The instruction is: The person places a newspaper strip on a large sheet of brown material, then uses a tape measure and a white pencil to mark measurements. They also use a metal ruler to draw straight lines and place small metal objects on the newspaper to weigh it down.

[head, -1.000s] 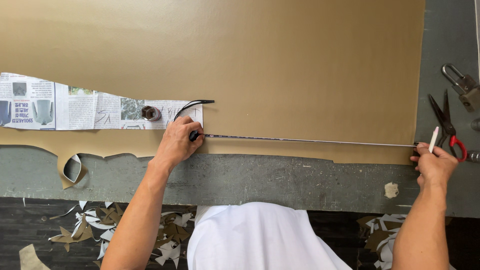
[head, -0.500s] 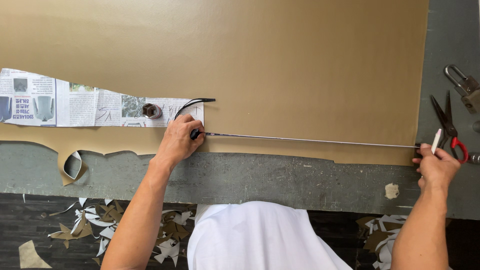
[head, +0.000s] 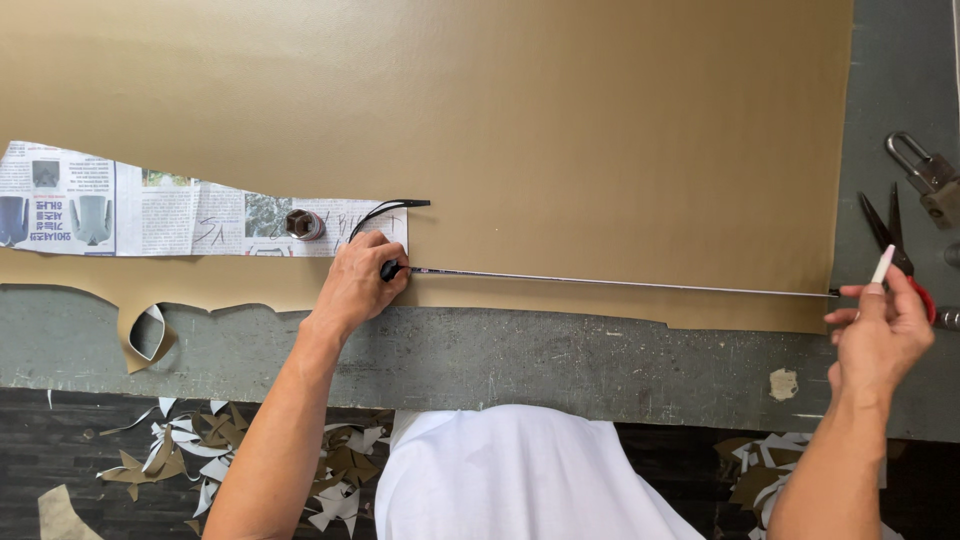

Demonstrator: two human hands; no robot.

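A large sheet (head: 560,130) of plain olive-tan colour, without pattern, lies beyond both hands. Just left of the left hand (head: 358,282) is a newspaper strip (head: 150,212), white with grey print and small colour pictures. A thin silver rod (head: 620,283) with a black end runs between the two hands. The right hand (head: 885,330) holds a white marker (head: 882,266). Just beyond it lie scissors (head: 885,230), black blades with red handle. The worktop (head: 560,355) is dull grey-green. Below the left hand, tan and white scraps (head: 190,465) lie on the dark floor.

Grey worktable (head: 500,355) above scrap-littered dark floor (head: 90,440).
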